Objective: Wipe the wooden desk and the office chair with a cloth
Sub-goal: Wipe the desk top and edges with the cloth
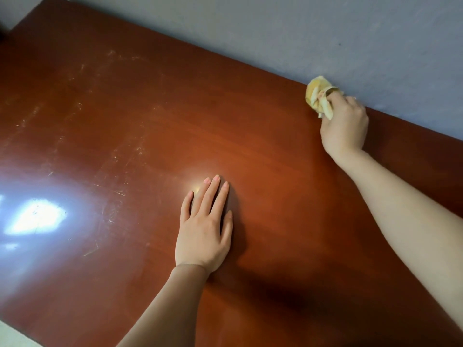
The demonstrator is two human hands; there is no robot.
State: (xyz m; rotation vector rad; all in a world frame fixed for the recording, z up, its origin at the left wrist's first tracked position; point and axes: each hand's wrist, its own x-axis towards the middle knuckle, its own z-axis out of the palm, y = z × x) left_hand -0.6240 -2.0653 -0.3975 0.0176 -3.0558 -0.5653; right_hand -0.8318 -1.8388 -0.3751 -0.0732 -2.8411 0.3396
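Right hand (344, 126) grips bunched cloth (318, 95) at desk (150, 108) rear edge | unwiped scuffed area lies leftward | left hand (204, 226) flat (bracing).

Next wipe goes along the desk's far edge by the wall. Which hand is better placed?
Right. The right hand holds the bunched yellow cloth at the far edge of the desk, beside the wall. The left hand lies flat mid-desk, fingers straight, holding nothing.
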